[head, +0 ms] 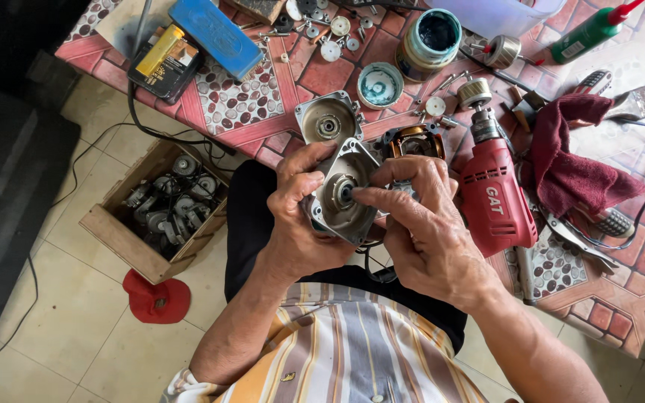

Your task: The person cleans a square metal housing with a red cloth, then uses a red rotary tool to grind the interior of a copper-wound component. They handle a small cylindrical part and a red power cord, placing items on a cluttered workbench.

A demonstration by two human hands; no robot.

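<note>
— What is held in the left hand [301, 213]?

— A grey cast-metal cover [343, 192], roughly square with rounded corners, is clamped between thumb and curled fingers. A round recess with a dark bearing is seen at its middle. It is held in the air just off the table's near edge, above the lap.

— And the right hand [421, 224]?

— Its fingertips [357, 195] are pinched together and pressed at the bearing in the cover's centre; whether something small is gripped there cannot be told.

— What is laid on the table [322, 75] close by?

— A second cover [328, 119] of the same dull metal is laid at the near edge, just beyond the held one. Beside it a copper-wound motor part [416, 139] is seen, partly hidden by the hands. A red plastic drill [491, 192] with a ribbed steel chuck is laid along the near edge to the right, touched by a crumpled dark-red rag [572, 168].

— Further back?

— A round tin [431, 37] of dark grease and its teal lid [379, 84] are set near the far edge, among flat washers. The tabletop is tiled in red with pebble-patterned panels.

— And on the floor?

— A wooden box [157, 209] of greasy metal parts is set beside a red cap [157, 300].
</note>
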